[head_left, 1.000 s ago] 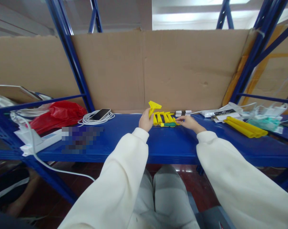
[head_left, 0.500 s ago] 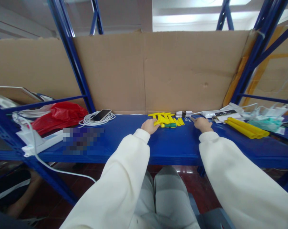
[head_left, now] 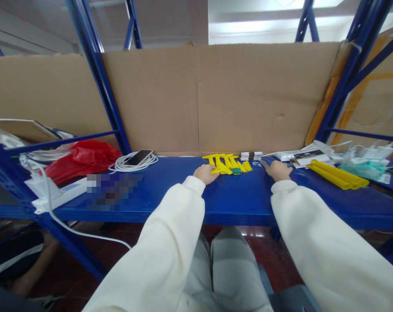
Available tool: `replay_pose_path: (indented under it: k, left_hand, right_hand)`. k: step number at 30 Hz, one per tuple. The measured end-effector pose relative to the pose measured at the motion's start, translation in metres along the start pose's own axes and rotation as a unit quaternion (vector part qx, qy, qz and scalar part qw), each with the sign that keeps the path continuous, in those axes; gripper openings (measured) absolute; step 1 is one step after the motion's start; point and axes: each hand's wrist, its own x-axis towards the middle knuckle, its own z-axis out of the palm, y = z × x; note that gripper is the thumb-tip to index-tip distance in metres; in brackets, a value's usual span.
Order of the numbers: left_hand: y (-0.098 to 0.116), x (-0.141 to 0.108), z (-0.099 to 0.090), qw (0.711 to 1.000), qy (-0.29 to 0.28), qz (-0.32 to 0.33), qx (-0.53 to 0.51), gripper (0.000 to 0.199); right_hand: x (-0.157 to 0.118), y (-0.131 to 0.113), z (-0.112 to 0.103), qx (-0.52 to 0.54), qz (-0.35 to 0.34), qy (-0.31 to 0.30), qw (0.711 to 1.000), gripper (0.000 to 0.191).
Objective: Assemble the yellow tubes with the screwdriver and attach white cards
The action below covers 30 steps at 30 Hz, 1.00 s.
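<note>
My left hand [head_left: 207, 173] is closed on a yellow T-shaped plastic piece [head_left: 223, 169], held low over the blue shelf. The piece partly covers a green and yellow screwdriver [head_left: 236, 171]. More yellow T-shaped pieces [head_left: 228, 160] lie in a row just behind it, with small yellow wedge-like pieces [head_left: 247, 166] at their right end. My right hand [head_left: 279, 170] rests on the shelf to the right, fingers closed together. A thin greyish tip shows at its fingertips, too small to name. Beside it lie tiny whitish bits [head_left: 257, 164] and a black-and-white stack [head_left: 251, 156].
Two yellow tubes [head_left: 338, 174] and a white-and-black packet [head_left: 309, 157] lie at right. Leftward are a coiled white cable [head_left: 118, 164] with a phone [head_left: 139, 157], a red plastic bag [head_left: 86, 158] and a white box [head_left: 64, 193]. A cardboard panel [head_left: 248, 99] stands behind the shelf.
The yellow piece in my left hand has shifted right and slightly down, now covering part of the screwdriver. My right hand has barely moved.
</note>
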Motion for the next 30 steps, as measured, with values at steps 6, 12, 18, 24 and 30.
replay_pose_path:
  k: [6, 12, 18, 24, 30]
  left_hand:
    - [-0.001, 0.001, 0.0, 1.0, -0.001, 0.006, -0.013, 0.041]
    - [-0.001, 0.001, 0.001, 1.0, 0.004, 0.001, -0.023, 0.04]
    - [-0.002, 0.002, 0.002, 1.0, -0.003, 0.007, -0.019, 0.042]
    - [-0.003, 0.004, 0.003, 1.0, 0.001, 0.009, -0.019, 0.042]
    - [-0.003, 0.004, 0.003, 1.0, 0.006, 0.011, -0.026, 0.04]
  right_hand:
    - [0.007, 0.003, 0.006, 0.025, 0.018, 0.008, 0.999, 0.048]
    - [0.014, 0.005, 0.015, 0.073, 0.033, 0.037, 0.996, 0.044]
    - [0.009, 0.001, 0.01, 0.065, 0.049, 0.005, 0.997, 0.042]
    - [0.008, -0.002, 0.006, 0.08, 0.035, -0.006, 0.996, 0.038]
    - [0.005, -0.007, 0.003, 0.084, 0.045, 0.003, 0.995, 0.041]
